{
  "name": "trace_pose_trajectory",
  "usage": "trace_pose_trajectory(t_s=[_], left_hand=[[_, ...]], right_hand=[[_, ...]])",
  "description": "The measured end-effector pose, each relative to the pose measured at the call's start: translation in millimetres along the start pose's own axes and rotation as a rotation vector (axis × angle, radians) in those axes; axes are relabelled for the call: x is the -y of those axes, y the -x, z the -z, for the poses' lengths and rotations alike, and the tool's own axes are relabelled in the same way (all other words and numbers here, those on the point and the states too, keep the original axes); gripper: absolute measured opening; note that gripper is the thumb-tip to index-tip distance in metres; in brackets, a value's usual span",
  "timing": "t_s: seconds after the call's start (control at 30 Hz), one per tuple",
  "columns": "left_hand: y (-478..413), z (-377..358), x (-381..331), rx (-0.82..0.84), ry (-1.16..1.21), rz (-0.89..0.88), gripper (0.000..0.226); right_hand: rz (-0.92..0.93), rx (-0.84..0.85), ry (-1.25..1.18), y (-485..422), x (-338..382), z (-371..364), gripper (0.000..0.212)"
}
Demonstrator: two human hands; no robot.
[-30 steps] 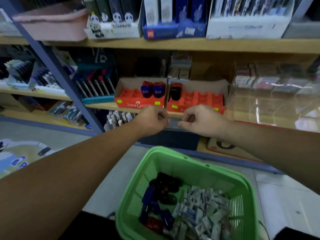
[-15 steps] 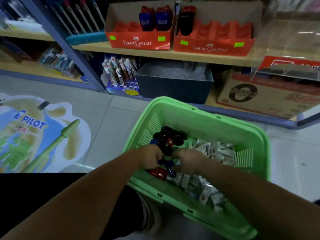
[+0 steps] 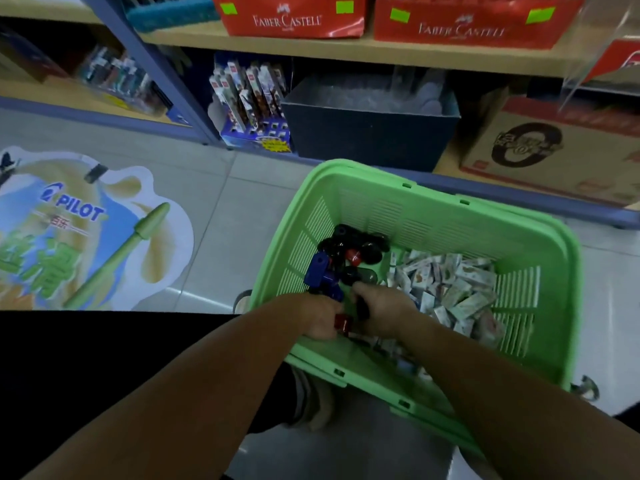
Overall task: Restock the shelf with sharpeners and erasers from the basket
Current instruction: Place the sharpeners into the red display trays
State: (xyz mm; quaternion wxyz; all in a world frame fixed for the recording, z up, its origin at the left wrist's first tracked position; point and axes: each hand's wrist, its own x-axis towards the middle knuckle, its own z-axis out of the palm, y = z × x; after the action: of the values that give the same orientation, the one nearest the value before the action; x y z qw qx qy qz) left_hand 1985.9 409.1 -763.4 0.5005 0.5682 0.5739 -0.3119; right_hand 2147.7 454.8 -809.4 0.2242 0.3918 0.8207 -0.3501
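Note:
A green plastic basket (image 3: 433,192) stands on the floor below the shelf. Its left side holds several black, blue and red sharpeners (image 3: 353,247); a heap of wrapped erasers (image 3: 450,289) fills its right side. Both my hands are down inside the near left corner. My left hand (image 3: 318,317) curls its fingers round a red sharpener (image 3: 343,322), with blue sharpeners (image 3: 323,275) just above it. My right hand (image 3: 384,311) grips a black sharpener (image 3: 362,308). Two red Faber-Castell display trays (image 3: 291,19) (image 3: 464,27) sit on the wooden shelf board (image 3: 346,50) above.
Under the shelf stand a dark box (image 3: 367,129), a blue pen display (image 3: 252,109) and a cardboard carton (image 3: 554,154). A blue shelf post (image 3: 149,67) slants down to the floor. A Pilot floor sticker (image 3: 76,230) lies at the left.
My hands dropped from the shelf edge into the basket and my view tilted down. In the last half second the fingers closed round sharpeners in the near left corner.

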Motion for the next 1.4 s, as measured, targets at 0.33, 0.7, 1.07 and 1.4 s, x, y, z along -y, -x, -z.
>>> trace_pose_trajectory(t_s=[0.33, 0.7, 1.07, 1.4], left_hand=[[-20, -5, -23, -0.027, -0.234, -0.031, 0.054], [-23, -1, -28, 0.123, -0.421, -0.012, 0.065], [-2, 13, -18, 0.184, 0.047, -0.043, 0.074], [55, 29, -17, -0.185, 0.415, -0.124, 0.049]], right_hand=[[-0.09, -0.279, -0.391, 12, -24, 19, 0.019], [-0.029, -0.034, -0.047, -16, -22, 23, 0.063], [-0.032, -0.001, 0.162, -38, -16, 12, 0.052], [-0.035, 0.02, -0.487, -1, -11, 55, 0.022]])
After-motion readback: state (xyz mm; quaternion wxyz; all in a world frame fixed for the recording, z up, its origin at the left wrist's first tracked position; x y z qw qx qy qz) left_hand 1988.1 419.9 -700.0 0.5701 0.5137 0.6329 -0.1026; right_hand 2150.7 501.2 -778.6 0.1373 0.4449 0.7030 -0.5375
